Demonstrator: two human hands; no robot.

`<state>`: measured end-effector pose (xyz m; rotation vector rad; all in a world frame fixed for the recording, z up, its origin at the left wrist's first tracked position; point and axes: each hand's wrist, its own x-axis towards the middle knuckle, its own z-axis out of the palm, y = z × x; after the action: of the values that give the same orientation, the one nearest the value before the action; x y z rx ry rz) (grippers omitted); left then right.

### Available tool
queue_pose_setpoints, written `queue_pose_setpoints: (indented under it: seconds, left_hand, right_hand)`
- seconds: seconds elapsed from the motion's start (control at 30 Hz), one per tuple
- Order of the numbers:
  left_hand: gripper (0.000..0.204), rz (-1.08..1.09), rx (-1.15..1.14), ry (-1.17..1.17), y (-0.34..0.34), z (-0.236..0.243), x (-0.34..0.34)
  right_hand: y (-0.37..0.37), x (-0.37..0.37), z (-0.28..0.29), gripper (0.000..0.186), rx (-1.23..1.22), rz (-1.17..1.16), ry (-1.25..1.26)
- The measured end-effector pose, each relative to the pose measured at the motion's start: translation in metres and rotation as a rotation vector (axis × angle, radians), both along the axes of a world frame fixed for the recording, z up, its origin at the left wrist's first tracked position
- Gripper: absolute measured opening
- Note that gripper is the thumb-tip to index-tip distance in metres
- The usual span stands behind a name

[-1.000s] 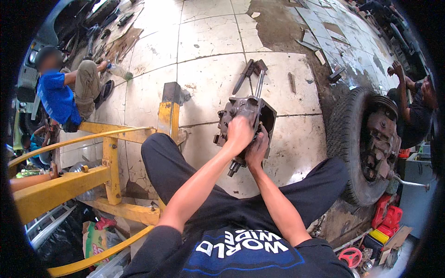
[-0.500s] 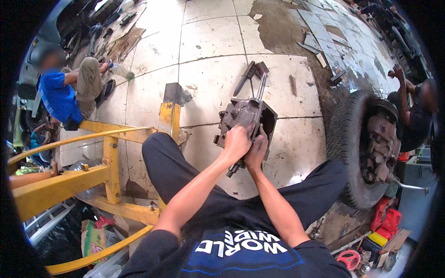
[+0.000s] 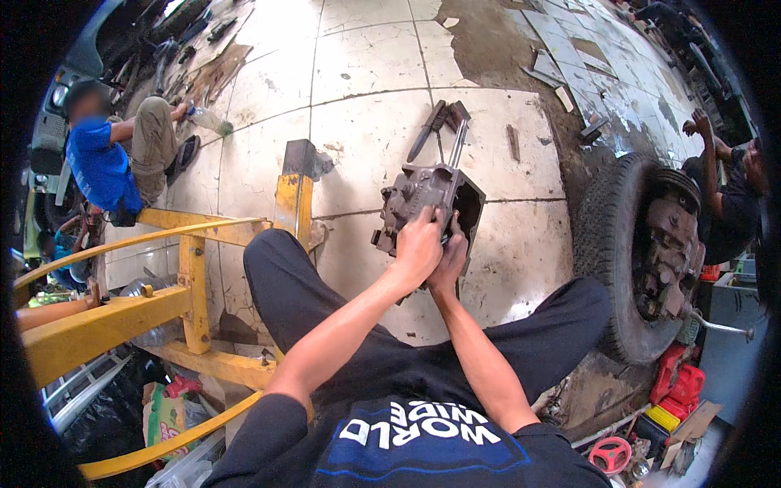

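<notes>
A grey-brown metal gearbox housing stands on the tiles between my legs, its dark opening facing right. My left hand is closed at the near rim of that opening, with the fingertips pressed together. Whatever is pinched there is too small and covered to make out. Beside it, touching, my right hand curls its fingers around the same rim, their tips at the opening. Just beyond the housing lie a dark-handled tool and a bright metal rod with a dark block at its far end.
A yellow steel frame fills the left side, its post near my left knee. A wheel with tyre stands by my right knee. A person sits far left with a plastic bottle; another person is behind the wheel.
The fingers of both hands have shifted slightly along the housing's rim, the left ones reaching a little farther up. The whole view has tilted slightly; the housing stays in place on the floor.
</notes>
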<state>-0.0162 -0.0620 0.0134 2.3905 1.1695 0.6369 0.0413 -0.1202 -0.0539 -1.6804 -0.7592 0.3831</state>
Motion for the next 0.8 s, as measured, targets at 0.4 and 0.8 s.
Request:
queue_pose_setpoints:
  seconds: [0.4,0.8]
  left_hand:
    - [0.026,-0.061,-0.137,0.144,0.029,0.008,0.016]
    - [0.029,-0.158,-0.093,0.118,0.014,0.018,0.002]
  right_hand:
    - [0.000,-0.005,-0.009,0.052,0.068,0.039,0.140]
    - [-0.002,-0.005,0.004,0.059,0.052,0.050,0.064]
